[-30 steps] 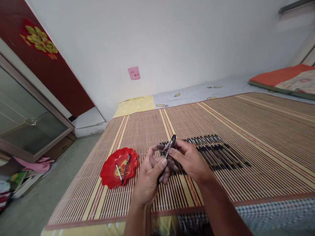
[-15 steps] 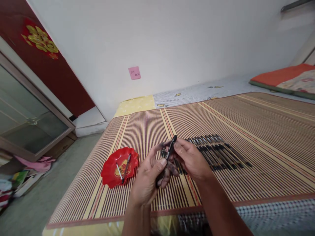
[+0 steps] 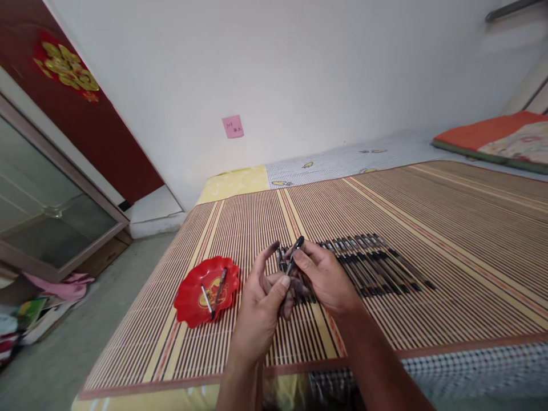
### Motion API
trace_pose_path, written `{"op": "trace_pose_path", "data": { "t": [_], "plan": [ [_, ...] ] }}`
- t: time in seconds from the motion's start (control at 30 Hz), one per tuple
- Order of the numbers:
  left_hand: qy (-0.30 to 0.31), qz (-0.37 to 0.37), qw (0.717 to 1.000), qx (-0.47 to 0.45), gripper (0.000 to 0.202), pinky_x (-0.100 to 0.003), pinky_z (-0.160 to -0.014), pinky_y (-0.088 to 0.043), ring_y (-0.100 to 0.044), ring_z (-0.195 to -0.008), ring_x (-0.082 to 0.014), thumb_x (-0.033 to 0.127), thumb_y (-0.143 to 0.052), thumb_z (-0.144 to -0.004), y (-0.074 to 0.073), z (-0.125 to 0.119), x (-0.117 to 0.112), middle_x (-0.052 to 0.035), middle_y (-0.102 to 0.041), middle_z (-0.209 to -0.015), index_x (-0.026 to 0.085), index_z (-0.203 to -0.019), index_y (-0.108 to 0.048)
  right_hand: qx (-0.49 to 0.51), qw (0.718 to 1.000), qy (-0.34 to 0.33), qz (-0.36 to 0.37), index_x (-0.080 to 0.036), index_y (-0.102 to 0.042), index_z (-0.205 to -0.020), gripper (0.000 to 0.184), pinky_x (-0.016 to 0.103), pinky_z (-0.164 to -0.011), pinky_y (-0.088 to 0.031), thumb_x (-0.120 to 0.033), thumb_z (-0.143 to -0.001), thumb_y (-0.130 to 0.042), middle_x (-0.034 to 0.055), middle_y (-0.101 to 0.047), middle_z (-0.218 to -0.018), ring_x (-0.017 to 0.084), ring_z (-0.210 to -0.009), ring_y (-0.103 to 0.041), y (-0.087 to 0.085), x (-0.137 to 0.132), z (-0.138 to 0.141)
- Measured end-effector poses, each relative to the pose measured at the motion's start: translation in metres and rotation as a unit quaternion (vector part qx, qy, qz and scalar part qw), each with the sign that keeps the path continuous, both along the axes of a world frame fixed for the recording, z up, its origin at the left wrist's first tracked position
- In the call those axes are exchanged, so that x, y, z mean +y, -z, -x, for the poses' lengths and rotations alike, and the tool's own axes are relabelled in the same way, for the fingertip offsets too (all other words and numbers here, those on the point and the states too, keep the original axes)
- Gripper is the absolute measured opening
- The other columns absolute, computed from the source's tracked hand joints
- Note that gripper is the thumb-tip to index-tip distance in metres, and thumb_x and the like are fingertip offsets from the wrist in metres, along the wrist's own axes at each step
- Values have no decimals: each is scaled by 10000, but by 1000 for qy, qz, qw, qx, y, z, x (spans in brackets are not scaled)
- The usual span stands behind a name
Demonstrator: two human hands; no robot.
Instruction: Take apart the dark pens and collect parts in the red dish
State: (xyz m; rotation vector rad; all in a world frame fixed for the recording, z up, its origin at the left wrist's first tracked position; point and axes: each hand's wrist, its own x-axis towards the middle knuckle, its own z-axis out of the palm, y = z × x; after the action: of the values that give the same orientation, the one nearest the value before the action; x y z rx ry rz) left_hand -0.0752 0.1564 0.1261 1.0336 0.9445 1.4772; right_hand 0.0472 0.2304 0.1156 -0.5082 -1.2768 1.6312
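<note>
A black pen (image 3: 295, 251) is held slantwise between both hands above the mat. My left hand (image 3: 262, 305) pinches its lower part between thumb and fingers, with the forefinger raised off it; the fingertips are smudged black. Up at the dark top end, my right hand (image 3: 327, 278) grips the pen with thumb and forefinger. Several black pens (image 3: 377, 268) lie side by side in a row behind and right of the hands, partly hidden by them. To the left, a red scalloped dish (image 3: 183, 305) holds a dark pen (image 3: 221, 282) and a thin white stick (image 3: 206, 297).
A striped bamboo mat (image 3: 240, 228) covers the bed. Its front edge (image 3: 180, 381) runs close to me. A folded orange quilt (image 3: 479, 132) is at the far right. The wall bears a pink note (image 3: 232, 127). Left of the bed are a glass-panelled door (image 3: 47, 217) and the floor.
My left forefinger has lifted away from the pen and now points up. The pen has slid lower in my left hand's grip, and its bottom end no longer shows below the fingers.
</note>
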Motion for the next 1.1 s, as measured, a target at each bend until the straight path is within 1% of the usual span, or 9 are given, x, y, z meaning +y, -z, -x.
{"op": "trace_pose_path", "data": {
  "t": [0.13, 0.27, 0.33, 0.43, 0.53, 0.67, 0.8, 0.97, 1.1],
  "plan": [
    [33, 18, 999, 5, 744, -172, -434, -295, -401, -449, -52, 341, -685, -938, 0, 4, -1, 66, -563, -615, 143, -1543, -300, -2, 1000, 0, 0, -182, -649, -907, 382, 185, -358, -383, -561, -884, -693, -45, -554, -625, 71, -421, -468, 5, 1, 0],
    [36, 12, 999, 20, 704, -174, -436, -293, -398, -439, -55, 356, -671, -949, 2, 4, 0, 83, -533, -575, 145, -1527, -329, -14, 996, 88, -24, -193, -643, -857, 345, 192, -435, -435, -533, -909, -675, -20, -586, -635, 111, -535, -559, 4, 3, -3],
    [38, 10, 999, 25, 681, -175, -444, -296, -407, -442, -56, 361, -668, -951, 3, 3, 0, 78, -544, -577, 153, -1516, -348, -32, 993, 111, -37, -197, -637, -835, 343, 197, -463, -441, -530, -913, -669, -15, -592, -637, 120, -565, -573, 3, 4, -7],
    [45, 9, 999, 23, 658, -175, -449, -298, -413, -443, -49, 368, -671, -949, 5, 1, 1, 54, -595, -622, 161, -1498, -374, -51, 993, 101, -44, -196, -633, -819, 345, 200, -465, -427, -527, -901, -683, -17, -595, -644, 115, -557, -559, 0, 6, -12],
    [36, 10, 999, 13, 662, -168, -450, -296, -417, -448, -47, 354, -683, -943, 5, -1, 1, 61, -583, -611, 158, -1496, -376, -55, 994, 80, -40, -192, -616, -792, 372, 196, -443, -410, -544, -892, -687, -28, -576, -633, 95, -512, -514, 0, 5, -13],
    [41, 16, 997, -60, 678, -151, -424, -254, -394, -443, -36, 310, -723, -906, 2, -4, 0, 39, -608, -646, 142, -1475, -396, -34, 999, 9, -19, -199, -618, -866, 373, 191, -383, -379, -566, -903, -669, -55, -537, -624, 70, -430, -450, 1, 1, -8],
    [75, 42, 988, -128, 658, -140, -417, -235, -362, -426, -11, 276, -742, -882, -2, -4, 0, -5, -648, -714, 139, -1450, -440, -19, 999, -4, -28, -193, -653, -906, 355, 187, -400, -400, -547, -908, -677, -44, -548, -639, 73, -462, -481, 3, -1, -7],
    [74, 41, 989, -124, 643, -143, -431, -265, -390, -443, -20, 278, -748, -885, -3, -4, 0, 0, -635, -685, 149, -1448, -465, -7, 1000, -12, -21, -188, -658, -927, 358, 180, -373, -403, -545, -908, -676, -52, -540, -631, 64, -432, -469, 2, 0, -7],
    [65, 41, 992, -102, 619, -148, -431, -271, -417, -452, -28, 306, -756, -883, -1, -4, 1, 18, -615, -667, 149, -1420, -491, -1, 1000, -17, -1, -195, -612, -856, 366, 180, -342, -396, -550, -885, -697, -60, -545, -618, 61, -384, -480, -1, 1, -8]
  ]
}}
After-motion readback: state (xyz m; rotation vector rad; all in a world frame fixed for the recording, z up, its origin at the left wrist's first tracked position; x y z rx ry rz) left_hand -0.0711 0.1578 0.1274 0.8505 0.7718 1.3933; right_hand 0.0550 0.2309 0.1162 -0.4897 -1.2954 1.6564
